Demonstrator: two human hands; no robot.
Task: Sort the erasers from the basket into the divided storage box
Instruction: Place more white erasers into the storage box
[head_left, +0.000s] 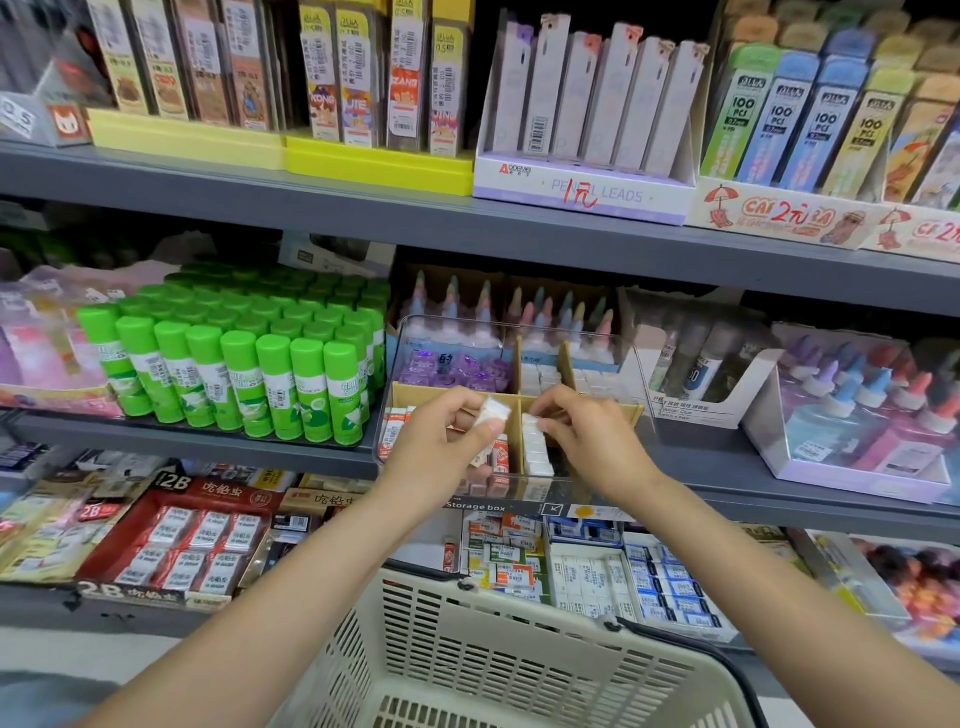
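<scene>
White erasers (492, 413) pinched in left hand (451, 441), right hand (582, 431) pinching another over storage box (597, 483)

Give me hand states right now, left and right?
Left hand: closed, holding white erasers over the storage box.
Right hand: closed, pinching the white eraser row in the front compartment.

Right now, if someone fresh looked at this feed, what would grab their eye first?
Probably the two hands over the clear divided storage box on the middle shelf: the left hand holds white erasers, the right hand touches the row of white erasers in the front right compartment. Next, the block of green glue sticks to the left, and the cream basket below.
</scene>
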